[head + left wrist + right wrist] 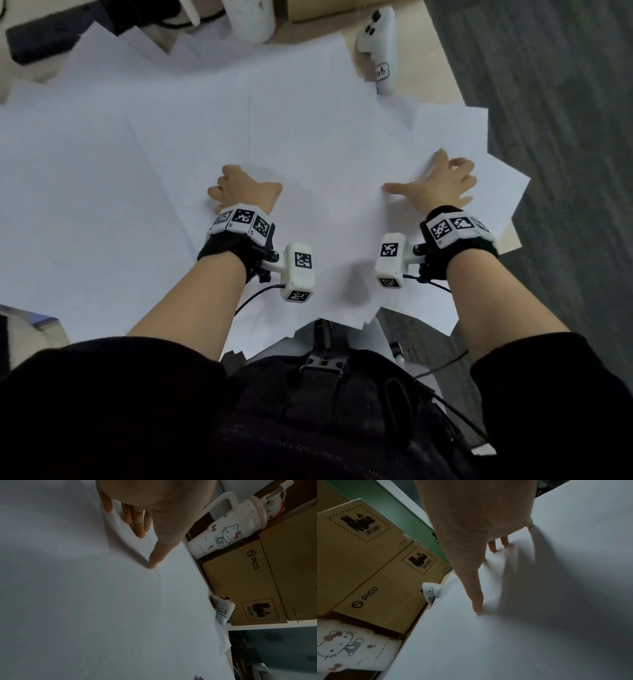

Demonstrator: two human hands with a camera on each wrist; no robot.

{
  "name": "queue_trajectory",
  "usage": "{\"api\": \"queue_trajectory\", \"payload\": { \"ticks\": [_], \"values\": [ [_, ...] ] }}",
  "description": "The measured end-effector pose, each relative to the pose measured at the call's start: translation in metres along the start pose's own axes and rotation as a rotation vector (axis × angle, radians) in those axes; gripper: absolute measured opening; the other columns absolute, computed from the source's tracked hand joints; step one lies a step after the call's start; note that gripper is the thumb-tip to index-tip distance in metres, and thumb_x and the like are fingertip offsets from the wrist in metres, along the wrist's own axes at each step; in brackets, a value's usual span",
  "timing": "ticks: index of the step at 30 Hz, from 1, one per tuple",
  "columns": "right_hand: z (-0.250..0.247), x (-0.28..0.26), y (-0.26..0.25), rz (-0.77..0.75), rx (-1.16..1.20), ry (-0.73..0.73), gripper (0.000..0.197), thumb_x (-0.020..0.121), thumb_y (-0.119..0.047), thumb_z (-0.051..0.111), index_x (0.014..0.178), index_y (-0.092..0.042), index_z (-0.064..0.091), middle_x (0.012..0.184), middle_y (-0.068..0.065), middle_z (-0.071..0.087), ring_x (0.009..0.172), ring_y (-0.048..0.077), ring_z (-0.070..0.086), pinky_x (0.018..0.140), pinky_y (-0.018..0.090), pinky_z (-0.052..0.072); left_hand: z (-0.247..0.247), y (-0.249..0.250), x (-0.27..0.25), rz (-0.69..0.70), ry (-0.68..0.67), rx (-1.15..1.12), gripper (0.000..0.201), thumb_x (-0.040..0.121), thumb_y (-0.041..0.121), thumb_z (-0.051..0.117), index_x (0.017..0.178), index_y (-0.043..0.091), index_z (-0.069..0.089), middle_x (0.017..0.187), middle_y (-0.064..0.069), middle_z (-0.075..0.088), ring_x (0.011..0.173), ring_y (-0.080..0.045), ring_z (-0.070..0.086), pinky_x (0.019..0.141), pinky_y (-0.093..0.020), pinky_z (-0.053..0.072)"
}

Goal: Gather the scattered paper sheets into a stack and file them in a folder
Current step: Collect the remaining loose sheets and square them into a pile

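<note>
Several white paper sheets (308,130) lie fanned out and overlapping, covering most of the table. My left hand (246,185) rests on them near the middle; in the left wrist view its fingers (139,531) are straight and the thumb tip presses the paper (85,601). My right hand (421,176) is spread on the sheets further right. The right wrist view shows its thumb (477,605) and fingertips (493,547) pushing down on the paper (539,628), which is rumpled and blurred beside them. Neither hand holds a sheet. I see no folder.
A white controller (378,48) lies at the back right, partly on the sheets, with another white device (250,17) behind. Cardboard boxes (254,581) and a cartoon mug (226,531) stand at the back. A dark object (44,41) sits back left. Sheets overhang the table's right edge above grey carpet (565,137).
</note>
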State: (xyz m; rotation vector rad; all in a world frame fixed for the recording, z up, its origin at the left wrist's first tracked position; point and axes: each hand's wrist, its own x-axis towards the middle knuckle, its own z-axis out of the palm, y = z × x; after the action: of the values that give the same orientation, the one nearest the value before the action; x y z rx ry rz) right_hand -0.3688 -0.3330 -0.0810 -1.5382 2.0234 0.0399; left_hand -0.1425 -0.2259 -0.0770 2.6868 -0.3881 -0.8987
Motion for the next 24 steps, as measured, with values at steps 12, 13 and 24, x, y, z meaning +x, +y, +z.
{"api": "queue_trajectory", "payload": {
  "ticks": [12,13,24],
  "values": [
    [-0.003,0.009,-0.004,-0.110,0.043,0.058,0.074,0.059,-0.033,0.081,0.120,-0.017,0.042,0.127,0.005,0.043,0.122,0.028,0.036,0.106,0.047,0.026,0.009,0.007,-0.002,0.011,0.023,-0.207,0.040,0.074,0.015,0.068,0.112,0.015,0.059,0.115,-0.002,0.057,0.098,-0.015,0.054,0.072,-0.020,0.039],
    [-0.005,0.009,-0.005,-0.117,0.059,0.038,0.075,0.060,-0.034,0.081,0.121,-0.017,0.042,0.126,0.004,0.046,0.122,0.027,0.038,0.103,0.045,0.028,0.008,0.007,-0.004,0.014,0.039,-0.271,0.035,0.074,0.010,0.064,0.109,0.012,0.061,0.107,-0.001,0.063,0.090,-0.016,0.061,0.066,-0.021,0.041],
    [-0.013,-0.004,0.000,-0.026,0.434,-0.076,0.084,0.070,-0.013,0.081,0.139,-0.012,0.032,0.137,0.011,0.047,0.119,0.026,0.051,0.096,0.032,0.042,-0.008,-0.021,-0.018,-0.062,0.239,-0.336,0.032,0.082,-0.001,0.038,0.104,0.006,0.061,0.115,-0.010,0.062,0.092,-0.030,0.063,0.064,-0.027,0.042]
  ]
}}
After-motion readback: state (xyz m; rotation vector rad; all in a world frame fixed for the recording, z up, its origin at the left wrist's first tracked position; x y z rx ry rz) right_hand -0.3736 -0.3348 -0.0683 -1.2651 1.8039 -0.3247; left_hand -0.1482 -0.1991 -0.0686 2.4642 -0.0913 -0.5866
